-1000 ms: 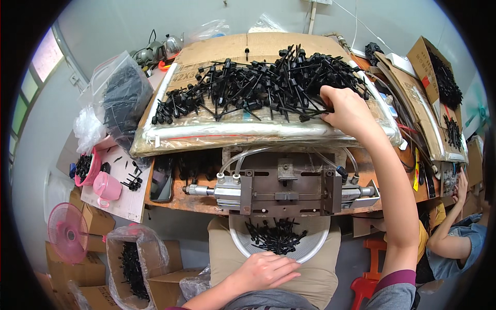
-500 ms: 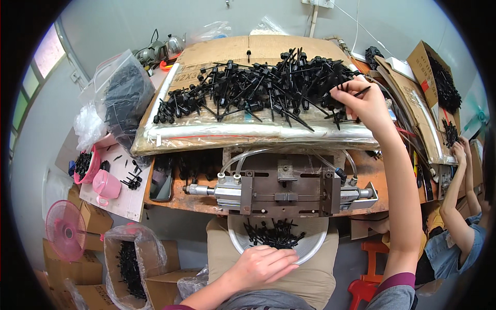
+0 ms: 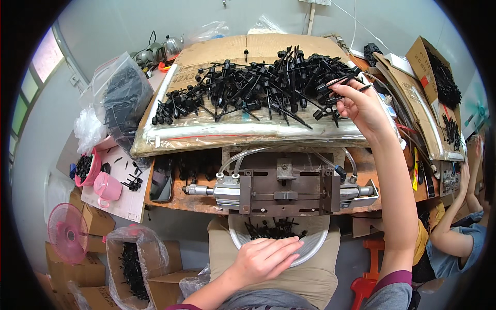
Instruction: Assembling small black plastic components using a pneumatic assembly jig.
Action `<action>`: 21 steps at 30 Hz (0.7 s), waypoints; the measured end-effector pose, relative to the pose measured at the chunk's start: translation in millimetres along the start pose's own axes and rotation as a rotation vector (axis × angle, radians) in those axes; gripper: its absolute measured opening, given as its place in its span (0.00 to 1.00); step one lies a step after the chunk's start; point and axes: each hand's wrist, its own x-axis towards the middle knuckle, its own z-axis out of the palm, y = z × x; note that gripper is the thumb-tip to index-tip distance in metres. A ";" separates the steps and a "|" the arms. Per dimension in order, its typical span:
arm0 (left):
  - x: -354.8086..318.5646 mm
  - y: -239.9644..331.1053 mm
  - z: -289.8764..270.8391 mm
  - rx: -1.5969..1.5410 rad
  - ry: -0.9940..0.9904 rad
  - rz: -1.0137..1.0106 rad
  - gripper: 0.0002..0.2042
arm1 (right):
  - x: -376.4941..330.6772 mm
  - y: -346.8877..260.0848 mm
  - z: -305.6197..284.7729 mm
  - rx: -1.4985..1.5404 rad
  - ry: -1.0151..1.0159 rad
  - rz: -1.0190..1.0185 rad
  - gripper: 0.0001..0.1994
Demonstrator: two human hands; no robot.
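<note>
A large heap of black plastic parts with thin stems (image 3: 243, 88) lies on a plastic-wrapped cardboard tray (image 3: 206, 47). At the heap's right end my right hand (image 3: 361, 106) pinches black stemmed plastic parts between thumb and fingers; how many is hidden. My left hand (image 3: 266, 260) rests at the near rim of a white basket (image 3: 323, 235) in my lap, fingers stretched out and nothing held. More black stemmed parts (image 3: 271, 227) lie in the basket. Between tray and basket stands a metal fixture (image 3: 283, 178) with cylinders at both sides.
A phone (image 3: 161, 181), a pink cup (image 3: 107, 187) and a pink bowl (image 3: 94, 169) lie left. Below stand a pink fan (image 3: 67, 232) and a lined box (image 3: 116, 253) of parts. A bag of parts (image 3: 121, 95) leans on the tray. At right, a co-worker's arms (image 3: 457, 206) reach another bench.
My right hand has shifted slightly left and down at the heap's edge, black parts between its fingers. My left hand has moved a little at the basket rim. The co-worker's hands have moved.
</note>
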 end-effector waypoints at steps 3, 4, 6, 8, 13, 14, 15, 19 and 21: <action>8.8 -5.4 -4.6 -0.014 0.103 -0.031 0.15 | -13.0 3.4 7.4 0.012 -0.007 0.013 0.10; 18.2 -11.8 -5.2 -0.063 0.208 -0.015 0.16 | -24.3 4.5 9.2 0.008 -0.035 0.017 0.09; 35.4 -11.6 -18.2 -0.130 0.297 -0.173 0.21 | -56.8 2.7 22.1 0.032 -0.075 0.046 0.09; 53.1 -9.7 -26.3 -0.295 0.338 -0.235 0.26 | -90.4 10.4 29.2 0.073 -0.154 0.132 0.09; 55.4 -13.4 -26.7 -0.181 0.190 -0.056 0.22 | -147.5 48.5 49.4 0.197 -0.272 0.350 0.07; 52.0 -14.3 -24.5 -0.174 0.154 -0.050 0.20 | -153.2 56.1 50.2 0.218 -0.267 0.357 0.07; 47.5 -14.4 -23.1 -0.167 0.119 -0.044 0.18 | -157.1 60.9 50.8 0.239 -0.263 0.363 0.06; 32.3 -7.3 -19.6 -0.153 0.135 -0.075 0.18 | -163.0 69.4 50.7 0.284 -0.184 0.380 0.05; 26.1 -2.2 -20.8 -0.133 0.140 -0.084 0.18 | -164.9 69.9 50.0 0.292 -0.131 0.350 0.06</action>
